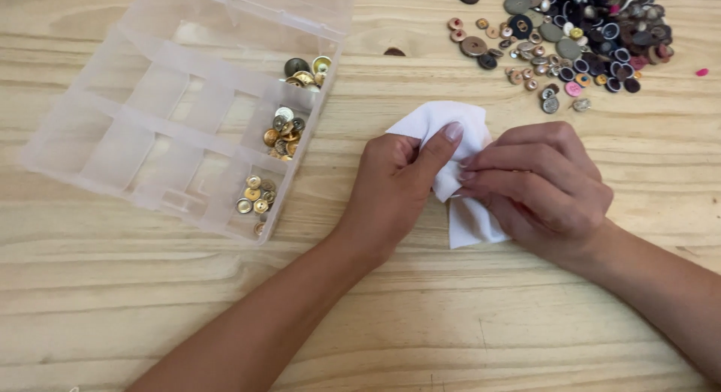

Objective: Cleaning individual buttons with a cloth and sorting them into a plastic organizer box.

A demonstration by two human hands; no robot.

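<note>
- Left hand (390, 185): rests on the wooden table (375, 324), fingers curled, thumb pressed flat against the upper fold of a white cloth (439, 129). Pinching the cloth.
- Right hand (541, 185): meets the left over the same cloth, fingertips (467, 170) closed on its middle fold. Whether a small item is wrapped inside cannot be told; the folds hide it.
- White cloth: held between both hands just above the table, one corner hanging down onto the wood below the right hand, the top bunched above the left thumb.
- Risk, judged: anything small held inside the folds could slip out of the loose lower corner and roll across the smooth wood. The cause would be a grip that closes on the middle only.
- Clear plastic organiser box (180, 107): lies left of the hands, lid open behind it. Gold-coloured buttons (282, 133) fill three compartments along its right side; the rest show nothing.
- Risk, judged: the left forearm lies near the box's front corner; a sideways sweep could knock it and mix the sorted compartments.
- Loose button pile (578, 35): far right, mostly dark with some pink and metal pieces, well apart from the hands. A stray dark button (393, 52) and a pink one (701, 72) lie outside it. Nothing stands between hands and pile.
</note>
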